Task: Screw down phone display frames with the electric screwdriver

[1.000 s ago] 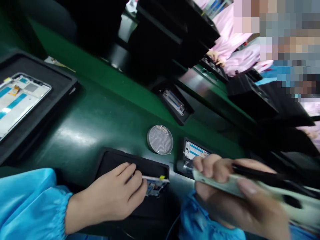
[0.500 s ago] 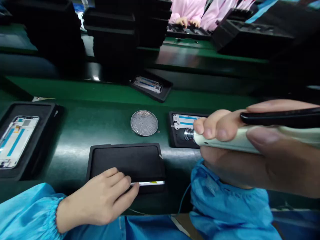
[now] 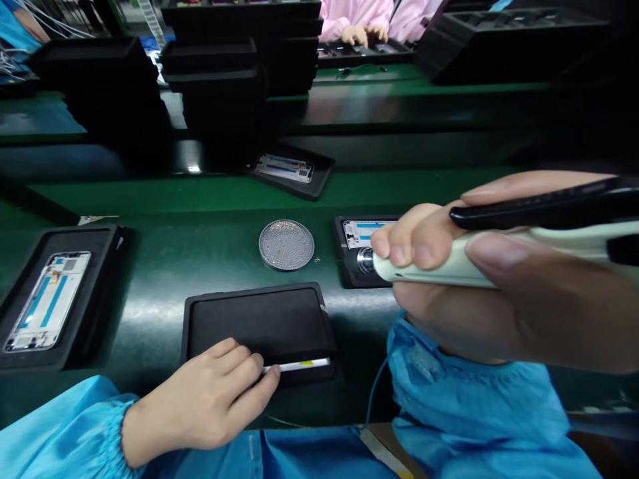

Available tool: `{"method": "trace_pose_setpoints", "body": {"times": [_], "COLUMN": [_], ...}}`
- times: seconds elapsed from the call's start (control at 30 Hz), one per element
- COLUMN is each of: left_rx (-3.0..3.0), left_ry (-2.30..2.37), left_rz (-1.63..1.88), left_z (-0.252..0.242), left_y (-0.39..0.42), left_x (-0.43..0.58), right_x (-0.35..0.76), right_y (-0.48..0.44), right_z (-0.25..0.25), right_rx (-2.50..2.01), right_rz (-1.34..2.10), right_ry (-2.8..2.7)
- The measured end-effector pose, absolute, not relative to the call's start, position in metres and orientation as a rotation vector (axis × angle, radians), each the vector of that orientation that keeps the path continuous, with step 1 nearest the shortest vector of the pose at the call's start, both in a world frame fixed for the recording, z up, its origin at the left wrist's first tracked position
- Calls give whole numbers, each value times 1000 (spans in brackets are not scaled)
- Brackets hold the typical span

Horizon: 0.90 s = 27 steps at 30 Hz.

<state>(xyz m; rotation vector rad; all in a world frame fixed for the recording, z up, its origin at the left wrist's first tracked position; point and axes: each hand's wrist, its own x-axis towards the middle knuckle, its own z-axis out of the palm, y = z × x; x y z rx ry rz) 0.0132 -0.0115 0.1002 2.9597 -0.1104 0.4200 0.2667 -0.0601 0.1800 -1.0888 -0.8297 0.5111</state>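
My left hand (image 3: 202, 399) pinches a thin silver-edged phone part (image 3: 304, 364), which stands on its edge along the near side of a black tray (image 3: 254, 319). Raised at the right, my right hand (image 3: 479, 286) is wrapped round a pale green electric screwdriver (image 3: 444, 269) with a black lever; its metal nose points left. Just beyond that nose sits a black tray (image 3: 349, 269) with a phone frame (image 3: 363, 233), partly hidden by my fingers. A round dish of small screws (image 3: 286, 245) lies between the hands, farther back.
At the left, a black tray (image 3: 94, 293) holds a phone frame (image 3: 50, 299). Another tray (image 3: 319, 179) with a frame lies at the back centre. Stacked black trays (image 3: 219, 86) stand behind. Across the bench are another person's hands (image 3: 364, 34).
The view has shifted slightly, so the left tray shows more fully. My right hand with the screwdriver appears a little farther left and higher. My left hand keeps its grip on the phone part.
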Motion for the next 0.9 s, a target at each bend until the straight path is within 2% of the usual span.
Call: {"method": "trace_pose_setpoints", "body": {"times": [0.2, 0.4, 0.9], "left_rx": [2979, 2962, 2944], "left_ry": [-135, -123, -166], "left_rz": [268, 194, 22], "left_z": [103, 105, 107], "left_y": [-14, -13, -11], "left_x": [18, 18, 31], "right_x": [274, 264, 265], "right_y": [-63, -53, -52], "right_z": [171, 172, 177], "right_rx": [-1017, -900, -932], "right_rz": [577, 434, 415], "right_ry": [-892, -763, -750]}}
